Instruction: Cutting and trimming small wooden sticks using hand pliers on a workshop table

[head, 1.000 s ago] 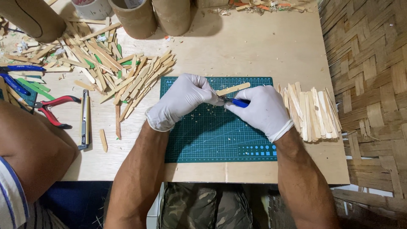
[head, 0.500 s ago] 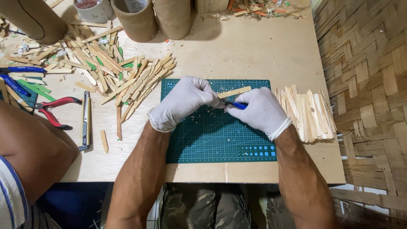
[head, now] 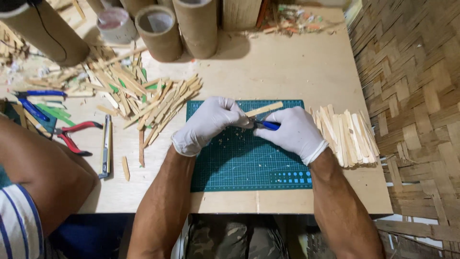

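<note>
From the head camera, 2 white-gloved hands meet over a green cutting mat [head: 249, 163] at the centre of the pale wooden surface [head: 297, 67]. The left hand [head: 208, 122] is clamped on a thin wooden stick [head: 264, 109], which juts toward 2 o'clock from its fingertips. The right hand [head: 293, 132] is closed around a blue-handled knife [head: 268, 125], its tip meeting the stick just beside the left fingers. At 3 o'clock of the mat lies a neat pile of trimmed sticks [head: 347, 134]; at 10 o'clock, a loose heap of sticks [head: 143, 96]. Red-handled pliers [head: 74, 135] rest at 9 o'clock, cardboard tubes [head: 196, 24] at 12 o'clock.
</note>
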